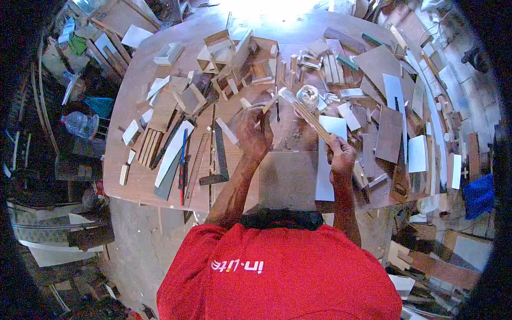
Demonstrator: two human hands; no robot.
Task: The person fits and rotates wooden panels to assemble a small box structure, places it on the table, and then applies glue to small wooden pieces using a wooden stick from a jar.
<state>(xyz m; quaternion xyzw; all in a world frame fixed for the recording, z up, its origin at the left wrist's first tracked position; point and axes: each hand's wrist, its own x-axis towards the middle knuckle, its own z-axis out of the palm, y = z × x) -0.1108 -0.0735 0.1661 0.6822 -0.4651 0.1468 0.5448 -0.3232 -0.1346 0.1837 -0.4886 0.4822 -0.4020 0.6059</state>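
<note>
a metal square [217, 154] and red pencil [183, 165] lie left; white panels [417, 153] right; wood offcuts [250, 58] crowd the far table [133, 181].

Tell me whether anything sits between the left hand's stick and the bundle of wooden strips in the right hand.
Nothing visible does. The left hand holds a small stick whose tip reaches the top of the wooden strips gripped by the right hand. A clear jar stands just behind them.
</note>
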